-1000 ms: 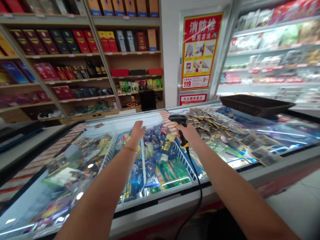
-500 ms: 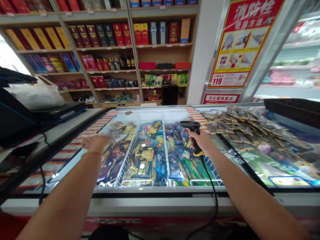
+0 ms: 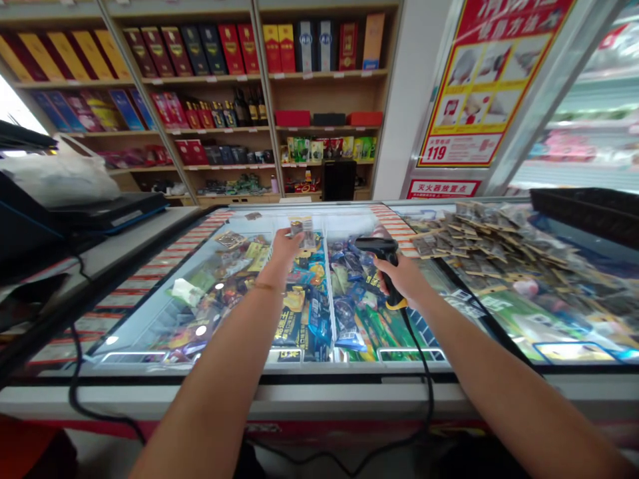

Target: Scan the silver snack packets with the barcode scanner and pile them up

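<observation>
— While the left hand (image 3: 285, 246) is over the freezer (image 3: 339, 396), what does it hold?

— A small clear packet (image 3: 304, 236), pinched between thumb and fingers above the freezer's middle. Its print is too blurred to read.

— And the right hand (image 3: 399, 274)?

— Wrapped around the handle of a black scanner (image 3: 377, 247), just right of the freezer's middle; the cable (image 3: 430, 392) hangs down the freezer's front.

— What else is near?

— Packets (image 3: 474, 236) heaped on the freezer's right part, beside a dark tray (image 3: 584, 206). Shelves (image 3: 210, 78) of boxes stand beyond the freezer.
</observation>
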Motion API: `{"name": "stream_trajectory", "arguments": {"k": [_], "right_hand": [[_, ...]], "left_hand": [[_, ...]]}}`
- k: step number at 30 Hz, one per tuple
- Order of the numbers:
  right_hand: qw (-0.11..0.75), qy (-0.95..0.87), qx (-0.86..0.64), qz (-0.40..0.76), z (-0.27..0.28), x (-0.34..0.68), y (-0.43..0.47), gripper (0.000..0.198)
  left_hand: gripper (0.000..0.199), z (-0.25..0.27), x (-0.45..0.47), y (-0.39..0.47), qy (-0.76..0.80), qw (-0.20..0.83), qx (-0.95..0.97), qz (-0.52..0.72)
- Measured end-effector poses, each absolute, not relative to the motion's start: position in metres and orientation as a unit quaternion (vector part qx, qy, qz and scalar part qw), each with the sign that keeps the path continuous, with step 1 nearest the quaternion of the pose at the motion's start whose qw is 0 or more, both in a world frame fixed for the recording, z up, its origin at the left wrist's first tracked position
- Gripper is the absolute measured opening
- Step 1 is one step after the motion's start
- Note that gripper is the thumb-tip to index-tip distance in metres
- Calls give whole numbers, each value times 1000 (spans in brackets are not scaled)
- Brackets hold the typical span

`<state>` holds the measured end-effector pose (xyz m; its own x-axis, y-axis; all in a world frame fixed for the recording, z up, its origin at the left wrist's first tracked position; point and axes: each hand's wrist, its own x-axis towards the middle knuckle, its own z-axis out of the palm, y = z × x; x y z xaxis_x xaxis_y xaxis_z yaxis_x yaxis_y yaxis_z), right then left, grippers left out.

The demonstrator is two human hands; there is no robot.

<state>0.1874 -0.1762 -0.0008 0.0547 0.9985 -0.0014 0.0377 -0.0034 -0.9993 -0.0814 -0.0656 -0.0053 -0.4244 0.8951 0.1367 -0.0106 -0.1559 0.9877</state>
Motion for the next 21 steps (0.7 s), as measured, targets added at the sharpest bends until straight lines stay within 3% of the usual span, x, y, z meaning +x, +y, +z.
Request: {"name": "stream_trajectory", "arguments": {"k": [5, 21], "right_hand": [[494, -503, -526, 475, 0, 188, -181, 19], [437, -581, -573, 379, 11, 177, -201, 17]], "left_hand": [[40, -21, -14, -58, 516, 464, 350, 629], [42, -41, -17, -56, 461, 462, 394, 648]]}}
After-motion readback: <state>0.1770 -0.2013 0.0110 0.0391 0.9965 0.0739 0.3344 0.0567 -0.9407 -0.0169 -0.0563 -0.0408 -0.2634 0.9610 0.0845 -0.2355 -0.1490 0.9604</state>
